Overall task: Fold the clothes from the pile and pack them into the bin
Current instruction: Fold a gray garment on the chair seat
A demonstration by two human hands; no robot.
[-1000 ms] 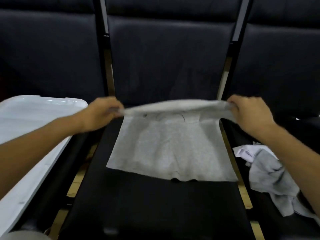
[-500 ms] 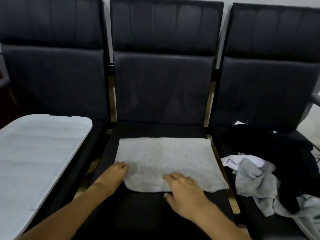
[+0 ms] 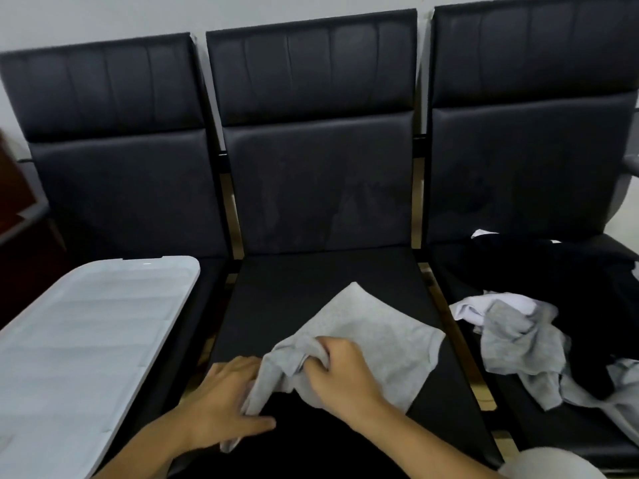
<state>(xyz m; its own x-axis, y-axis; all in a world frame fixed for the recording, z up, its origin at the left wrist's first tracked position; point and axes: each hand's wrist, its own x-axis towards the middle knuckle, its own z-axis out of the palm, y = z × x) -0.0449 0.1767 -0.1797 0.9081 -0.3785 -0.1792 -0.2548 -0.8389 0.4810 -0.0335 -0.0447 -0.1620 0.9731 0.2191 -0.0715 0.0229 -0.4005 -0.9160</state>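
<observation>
Grey knit fabric, a small garment point(image 3: 373, 344), lay on the middle seat point(image 3: 294, 281) of a row of three black padded chairs, its far corner pointing toward 12 o'clock and its near edge bunched up at 6 o'clock. The right hand point(image 3: 342, 373) had its fingers curled into that bunched edge, gripping a gathered fold. The left hand point(image 3: 221, 399), at about 8 o'clock from the garment, lay with fingers fairly straight and spread, the cloth draped over them and the thumb stretched along the seat under the fabric; whether it pinched the cloth could not be told. A white ribbed bin lid point(image 3: 86, 340) rested on the left seat, at 9 o'clock. On the right seat, at 3 o'clock, sat the pile of clothes point(image 3: 518, 333): grey and white pieces in front, crumpled, with black garments heaped behind them. Pale wall point(image 3: 103, 12) showed above the chair backs.
</observation>
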